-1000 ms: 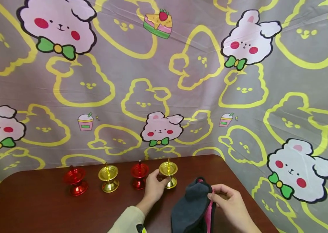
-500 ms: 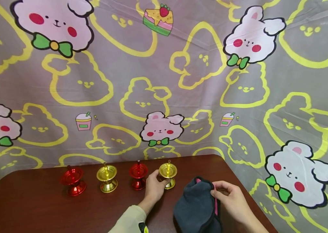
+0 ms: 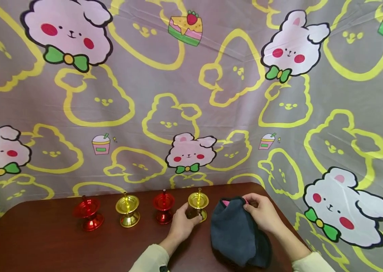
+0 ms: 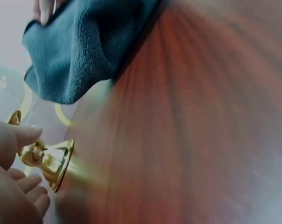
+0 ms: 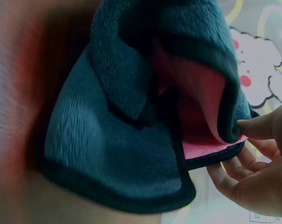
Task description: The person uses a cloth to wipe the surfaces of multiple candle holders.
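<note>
My left hand (image 3: pixel 182 223) is at the rightmost gold candle holder (image 3: pixel 198 199), thumb across its narrow stem and fingers behind. In the left wrist view the flared foot of this candle holder (image 4: pixel 57 161) shows beside the thumb. With thumb and fingers, my right hand (image 3: pixel 262 211) pinches the edge of a dark blue-grey cloth (image 3: pixel 233 232), which hangs in loose folds just right of the candle holder. The right wrist view shows the cloth's pink inner side (image 5: pixel 196 93) and black bound border, with the right hand (image 5: pixel 259 163) at one corner.
To the left, in a row, stand a red candle holder (image 3: pixel 163 204), a gold one (image 3: pixel 128 207) and another red one (image 3: pixel 88 212). All are on a dark reddish-brown table (image 3: pixel 59 249). Behind hangs a grey curtain (image 3: pixel 184 83) printed with cartoon rabbits.
My right hand has carried the cloth up and to the right, towards the back of the table. My left hand stays at the gold candle holder.
</note>
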`<action>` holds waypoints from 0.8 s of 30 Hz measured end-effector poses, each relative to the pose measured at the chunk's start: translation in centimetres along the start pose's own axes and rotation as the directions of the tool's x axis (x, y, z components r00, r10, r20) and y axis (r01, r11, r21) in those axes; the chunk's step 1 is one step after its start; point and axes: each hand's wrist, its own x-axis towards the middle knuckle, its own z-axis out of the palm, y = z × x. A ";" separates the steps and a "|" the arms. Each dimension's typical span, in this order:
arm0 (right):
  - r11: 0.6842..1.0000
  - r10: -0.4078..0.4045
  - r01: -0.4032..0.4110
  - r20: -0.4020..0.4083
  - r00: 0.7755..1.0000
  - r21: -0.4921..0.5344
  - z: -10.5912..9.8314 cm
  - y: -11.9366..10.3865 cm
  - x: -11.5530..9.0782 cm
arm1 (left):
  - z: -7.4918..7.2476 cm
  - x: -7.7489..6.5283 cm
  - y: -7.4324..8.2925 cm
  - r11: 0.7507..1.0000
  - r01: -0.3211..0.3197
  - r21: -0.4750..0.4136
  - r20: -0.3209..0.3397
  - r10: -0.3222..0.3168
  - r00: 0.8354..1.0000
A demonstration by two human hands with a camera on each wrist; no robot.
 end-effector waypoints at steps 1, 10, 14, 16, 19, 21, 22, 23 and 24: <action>1.000 -0.007 0.007 0.003 1.000 -0.019 0.1 0.2 0.6 | -0.2 -0.4 0.0 1.000 0.006 0.011 0.029 -0.006 1.000; 0.980 -0.039 0.040 0.011 0.999 -0.193 1.3 2.0 4.2 | -5.2 -6.3 1.7 0.988 -0.056 0.144 0.356 0.001 0.935; 0.962 -0.047 0.046 0.003 0.999 -0.268 1.4 2.8 5.0 | -8.4 -7.7 0.4 0.946 -0.239 0.221 0.464 0.113 0.878; 0.945 -0.051 0.050 0.004 0.999 -0.322 1.4 3.4 5.2 | -10.1 -8.3 -0.6 0.919 -0.302 0.253 0.473 0.154 0.867; 0.908 -0.021 0.033 0.032 0.999 -0.418 1.1 4.2 5.1 | -12.7 -9.1 -2.1 0.865 -0.352 0.358 0.428 0.184 0.885; 0.886 0.001 0.023 0.052 0.999 -0.463 0.8 4.7 4.8 | -14.7 -9.6 -1.7 0.848 -0.309 0.431 0.382 0.139 0.914; 0.878 0.009 0.021 0.060 0.998 -0.477 0.6 4.9 4.7 | -15.6 -9.8 -1.7 0.837 -0.291 0.463 0.354 0.126 0.927; 0.875 0.013 0.019 0.062 0.998 -0.483 0.5 5.0 4.5 | -16.6 -10.0 -1.5 0.830 -0.256 0.496 0.319 0.100 0.943; 0.876 0.011 0.019 0.059 0.998 -0.482 0.3 5.0 4.3 | -17.5 -10.1 -0.9 0.833 -0.207 0.514 0.296 0.055 0.954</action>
